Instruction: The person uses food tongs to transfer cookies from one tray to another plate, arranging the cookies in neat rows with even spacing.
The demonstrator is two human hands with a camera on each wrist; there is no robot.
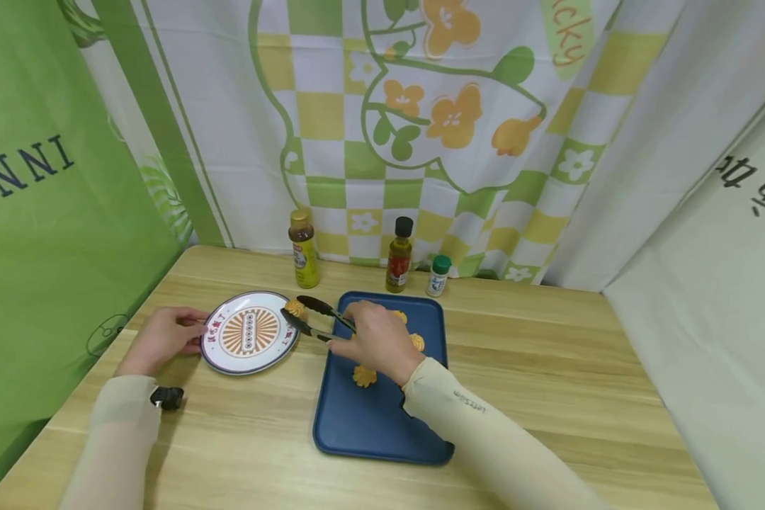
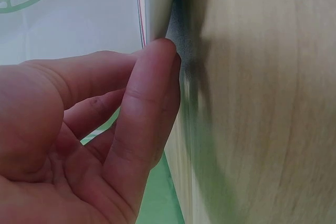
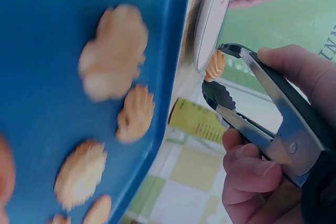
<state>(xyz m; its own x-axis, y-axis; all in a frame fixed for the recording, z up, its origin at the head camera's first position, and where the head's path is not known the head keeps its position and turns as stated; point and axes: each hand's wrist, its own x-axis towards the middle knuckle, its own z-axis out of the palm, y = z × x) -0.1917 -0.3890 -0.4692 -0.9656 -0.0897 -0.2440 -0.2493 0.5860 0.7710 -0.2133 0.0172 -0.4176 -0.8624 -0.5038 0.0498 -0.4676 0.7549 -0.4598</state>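
Observation:
My left hand [image 1: 166, 336] pinches the left rim of a white round plate [image 1: 248, 367] with an orange sunburst print. In the left wrist view, the thumb and fingers [image 2: 149, 82] meet at the plate's edge. My right hand [image 1: 379, 340] grips black and silver tongs [image 3: 296, 145], thumb on one arm and fingers round the other. Between the tong tips, at the plate's right rim, is a golden piped cookie [image 1: 295, 307]. Whether both tips touch it I cannot tell. Beneath the right hand lies a blue tray [image 1: 382, 432] bearing several similar cookies [image 3: 135, 114], partly hidden by the hand.
Behind the plate stands a yellow-labelled bottle [image 1: 304, 258]. A dark-capped oil bottle [image 1: 398, 262] and a small green-capped shaker [image 1: 438, 276] stand behind the tray. A patterned curtain [image 1: 331, 120] hangs along the back edge of the wooden table [image 1: 542, 397].

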